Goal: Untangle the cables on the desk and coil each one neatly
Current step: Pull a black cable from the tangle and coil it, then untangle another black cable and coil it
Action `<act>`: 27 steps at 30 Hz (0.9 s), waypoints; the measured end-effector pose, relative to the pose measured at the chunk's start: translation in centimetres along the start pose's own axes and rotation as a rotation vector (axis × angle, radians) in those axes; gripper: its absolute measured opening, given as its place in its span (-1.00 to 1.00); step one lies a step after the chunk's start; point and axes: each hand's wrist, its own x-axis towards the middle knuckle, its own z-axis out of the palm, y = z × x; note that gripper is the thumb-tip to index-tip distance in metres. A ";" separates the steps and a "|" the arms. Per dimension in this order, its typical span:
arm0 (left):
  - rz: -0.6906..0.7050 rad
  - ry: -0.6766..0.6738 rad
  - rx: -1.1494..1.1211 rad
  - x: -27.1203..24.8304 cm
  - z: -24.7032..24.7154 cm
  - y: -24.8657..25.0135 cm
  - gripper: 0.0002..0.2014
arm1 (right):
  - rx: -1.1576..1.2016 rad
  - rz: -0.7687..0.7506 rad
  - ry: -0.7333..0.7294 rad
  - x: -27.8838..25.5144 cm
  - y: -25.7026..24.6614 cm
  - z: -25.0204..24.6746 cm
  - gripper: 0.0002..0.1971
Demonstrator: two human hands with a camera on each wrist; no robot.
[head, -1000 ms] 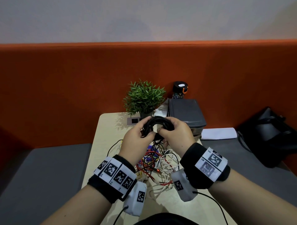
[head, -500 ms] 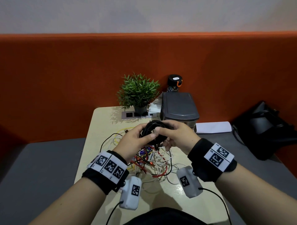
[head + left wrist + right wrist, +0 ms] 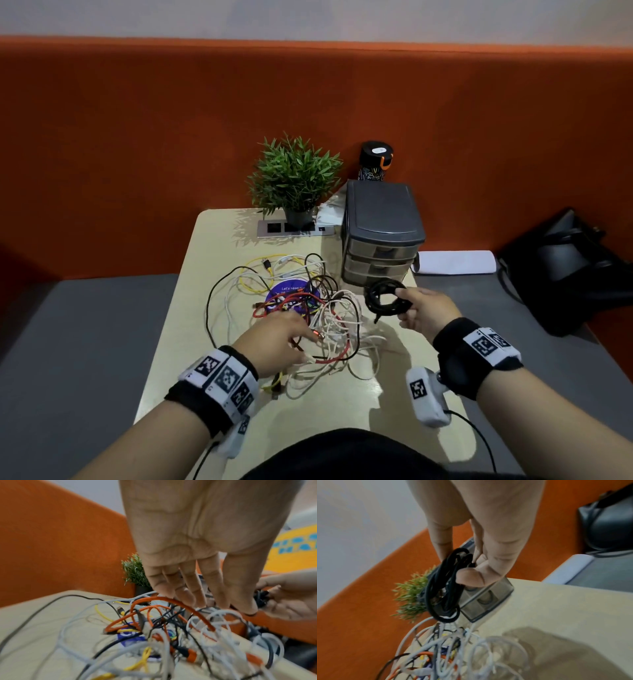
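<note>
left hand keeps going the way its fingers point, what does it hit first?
Probably the red cable atop the cable tangle; the left hand has its fingertips right at it, contact unclear.

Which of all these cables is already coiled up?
The black cable in the right hand: wound into a tight ring, held off the desk. The others lie tangled together.

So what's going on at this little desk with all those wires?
A person is sorting a tangle of cables on the desk. Their right hand holds a coiled black cable off to the side, in front of the small drawer unit. Their left hand reaches open over the pile, fingers at a red cable. The rest remains tangled.
</note>
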 end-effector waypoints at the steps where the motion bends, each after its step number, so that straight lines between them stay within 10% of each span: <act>1: 0.001 -0.003 0.111 -0.1 0.5 -0.2 -0.70 | 0.010 0.025 0.032 0.4 0.5 -0.3 -0.94; 13: -0.118 0.035 0.466 -1.4 2.3 -2.4 -0.72 | 0.110 0.246 0.133 3.0 4.9 0.1 -0.88; 21: -0.189 0.011 0.488 -1.8 1.1 -4.0 -0.73 | -0.748 -0.144 0.220 2.8 3.7 -0.2 -0.69; 27: -0.233 0.046 0.415 -1.7 0.9 -5.0 -0.75 | -0.762 -0.247 -0.236 0.2 3.5 4.8 -0.75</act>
